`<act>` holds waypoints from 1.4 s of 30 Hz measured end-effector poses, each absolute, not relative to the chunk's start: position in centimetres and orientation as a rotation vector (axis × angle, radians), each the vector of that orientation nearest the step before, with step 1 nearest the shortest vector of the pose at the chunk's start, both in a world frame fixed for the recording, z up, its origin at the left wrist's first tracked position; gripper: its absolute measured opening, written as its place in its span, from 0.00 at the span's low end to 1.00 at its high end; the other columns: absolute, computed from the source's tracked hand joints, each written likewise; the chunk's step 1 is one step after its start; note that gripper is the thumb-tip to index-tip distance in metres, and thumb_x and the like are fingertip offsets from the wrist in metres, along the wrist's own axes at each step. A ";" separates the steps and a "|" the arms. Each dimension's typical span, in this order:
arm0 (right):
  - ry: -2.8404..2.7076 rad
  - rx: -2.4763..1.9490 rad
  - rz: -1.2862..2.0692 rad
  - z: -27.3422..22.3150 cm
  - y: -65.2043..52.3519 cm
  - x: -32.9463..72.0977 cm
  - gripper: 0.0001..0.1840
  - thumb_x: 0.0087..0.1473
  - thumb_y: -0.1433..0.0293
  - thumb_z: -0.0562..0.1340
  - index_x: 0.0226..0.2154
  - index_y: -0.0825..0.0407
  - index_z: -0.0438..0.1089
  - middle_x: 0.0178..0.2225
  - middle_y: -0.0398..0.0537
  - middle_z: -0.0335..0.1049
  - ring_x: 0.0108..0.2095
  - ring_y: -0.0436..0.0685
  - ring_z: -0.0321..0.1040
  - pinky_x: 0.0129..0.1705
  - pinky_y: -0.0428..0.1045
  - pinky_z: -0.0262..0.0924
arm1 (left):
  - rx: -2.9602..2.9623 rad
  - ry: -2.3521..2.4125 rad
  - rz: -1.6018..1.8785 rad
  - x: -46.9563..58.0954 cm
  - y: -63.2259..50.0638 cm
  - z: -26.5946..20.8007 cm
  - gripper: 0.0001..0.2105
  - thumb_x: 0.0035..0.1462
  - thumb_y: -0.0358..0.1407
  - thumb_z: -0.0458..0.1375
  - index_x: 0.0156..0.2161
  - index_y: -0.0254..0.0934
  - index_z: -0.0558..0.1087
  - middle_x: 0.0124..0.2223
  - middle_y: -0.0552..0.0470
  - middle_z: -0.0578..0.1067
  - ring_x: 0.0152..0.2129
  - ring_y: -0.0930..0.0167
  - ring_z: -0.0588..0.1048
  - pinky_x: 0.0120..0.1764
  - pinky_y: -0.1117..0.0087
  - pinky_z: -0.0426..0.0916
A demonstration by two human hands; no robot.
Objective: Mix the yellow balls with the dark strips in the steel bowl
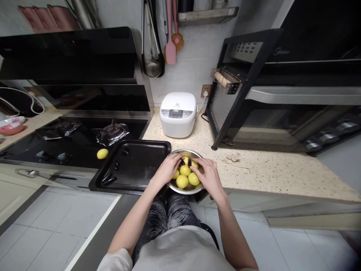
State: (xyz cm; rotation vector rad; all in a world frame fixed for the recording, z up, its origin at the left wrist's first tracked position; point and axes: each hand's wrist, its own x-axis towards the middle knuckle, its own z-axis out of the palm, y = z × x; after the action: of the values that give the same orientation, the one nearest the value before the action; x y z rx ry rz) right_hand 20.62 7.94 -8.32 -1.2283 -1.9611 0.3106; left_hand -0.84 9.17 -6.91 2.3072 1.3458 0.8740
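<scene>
A metal bowl (186, 191) sits at the counter's front edge, in front of my body, and holds several yellow lemons (185, 170). My left hand (169, 166) reaches over the bowl's left rim with its fingers curled inward. From the opposite side my right hand (207, 172) bends over the lemons, thumb and fingers drawn together. A small dark glossy piece (182, 162) shows at the left fingertips, and another dark piece (189, 162) at the right ones; their kind is not clear. One more lemon (102, 153) lies on the stove, left of the tray.
A black baking tray (146, 150) with small dark shapes on it lies left of the bowl, overhanging the front edge. Behind stands a white rice cooker (178, 116). The gas stove (81, 150) is at left, an oven (270, 124) on a rack at right. Crumpled paper (232, 158) lies on the counter.
</scene>
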 end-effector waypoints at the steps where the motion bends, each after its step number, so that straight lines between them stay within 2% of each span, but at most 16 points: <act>1: -1.953 -1.219 0.301 -8.3 7.8 20.6 0.12 0.68 0.62 0.60 0.48 0.47 0.76 0.48 0.51 0.81 0.50 0.65 0.75 0.56 0.63 0.59 | 2.296 1.357 0.876 -1.1 8.9 -6.7 0.14 0.71 0.29 0.49 0.55 0.37 0.74 0.56 0.42 0.78 0.54 0.62 0.77 0.59 0.57 0.71; 6: -1.914 -1.187 0.244 -8.5 7.2 20.6 0.12 0.68 0.61 0.61 0.47 0.48 0.76 0.46 0.51 0.81 0.49 0.64 0.75 0.55 0.62 0.59 | 2.296 1.433 0.858 -2.1 7.3 -5.9 0.08 0.68 0.30 0.56 0.48 0.37 0.75 0.53 0.43 0.78 0.52 0.61 0.77 0.58 0.56 0.71; 9: -1.895 -1.174 0.224 -8.5 6.8 20.5 0.11 0.68 0.62 0.61 0.46 0.48 0.76 0.45 0.50 0.81 0.47 0.63 0.75 0.54 0.61 0.60 | 2.330 1.441 0.841 -2.3 6.6 -5.7 0.07 0.67 0.29 0.56 0.46 0.38 0.75 0.51 0.44 0.77 0.50 0.61 0.76 0.56 0.57 0.72; 14: -1.866 -1.141 0.195 -8.4 6.0 20.8 0.10 0.68 0.62 0.62 0.45 0.48 0.76 0.45 0.49 0.81 0.47 0.62 0.75 0.54 0.60 0.60 | 2.299 1.531 0.992 -4.0 5.3 -5.6 0.11 0.71 0.32 0.51 0.51 0.40 0.74 0.56 0.45 0.76 0.54 0.62 0.75 0.58 0.56 0.70; 18: -1.839 -1.124 0.152 -8.8 5.4 21.3 0.11 0.67 0.61 0.62 0.43 0.48 0.77 0.43 0.49 0.82 0.45 0.63 0.76 0.51 0.59 0.61 | 2.169 1.894 1.052 -8.8 3.4 -6.1 0.14 0.69 0.28 0.50 0.52 0.41 0.74 0.57 0.45 0.76 0.56 0.61 0.74 0.61 0.55 0.68; 21: -1.838 -1.095 0.148 -9.1 5.2 21.2 0.11 0.68 0.61 0.62 0.43 0.48 0.77 0.42 0.49 0.82 0.44 0.63 0.76 0.51 0.59 0.62 | 2.027 2.246 0.905 -13.3 1.3 -6.6 0.14 0.64 0.24 0.53 0.50 0.39 0.76 0.54 0.43 0.77 0.54 0.59 0.75 0.59 0.55 0.70; 25: -1.866 -1.057 0.166 -9.1 5.0 20.5 0.11 0.68 0.61 0.61 0.43 0.48 0.77 0.42 0.49 0.81 0.44 0.62 0.75 0.50 0.58 0.62 | 1.828 2.603 0.531 -17.3 -1.1 -6.7 0.10 0.61 0.25 0.57 0.43 0.38 0.78 0.47 0.43 0.79 0.48 0.56 0.76 0.53 0.56 0.72; 32: -1.869 -1.041 0.184 -9.1 4.7 20.0 0.10 0.67 0.62 0.61 0.42 0.47 0.77 0.41 0.48 0.81 0.43 0.62 0.76 0.49 0.58 0.62 | 1.692 2.751 0.293 -19.6 -1.7 -7.0 0.11 0.58 0.25 0.59 0.40 0.41 0.79 0.43 0.46 0.81 0.48 0.58 0.76 0.48 0.63 0.71; 35: -1.855 -1.063 0.186 -8.8 4.4 20.1 0.09 0.67 0.63 0.62 0.42 0.47 0.77 0.41 0.48 0.82 0.43 0.62 0.76 0.50 0.58 0.62 | 1.710 2.725 0.402 -19.9 -1.5 -7.2 0.10 0.57 0.25 0.59 0.38 0.41 0.79 0.41 0.46 0.82 0.46 0.58 0.77 0.45 0.63 0.72; 37: -1.845 -1.092 0.209 -8.5 4.2 20.1 0.09 0.67 0.63 0.62 0.42 0.47 0.77 0.41 0.49 0.82 0.44 0.62 0.76 0.51 0.59 0.62 | 1.759 2.646 0.610 -19.2 -1.2 -7.0 0.09 0.57 0.26 0.59 0.40 0.41 0.78 0.41 0.47 0.81 0.43 0.59 0.78 0.45 0.63 0.72; 42: -1.827 -1.124 0.266 -8.1 3.8 19.8 0.09 0.67 0.64 0.61 0.41 0.46 0.77 0.42 0.49 0.82 0.45 0.63 0.76 0.52 0.61 0.63 | 1.952 2.043 1.163 -12.8 -0.5 -5.5 0.07 0.64 0.34 0.59 0.45 0.40 0.77 0.44 0.48 0.80 0.41 0.64 0.79 0.45 0.66 0.74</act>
State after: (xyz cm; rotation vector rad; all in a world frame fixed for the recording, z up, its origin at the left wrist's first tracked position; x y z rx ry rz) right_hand 19.82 3.81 -8.12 -1.1244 -1.8273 0.2661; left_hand -12.81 -0.50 -5.50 1.9516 2.0428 1.1634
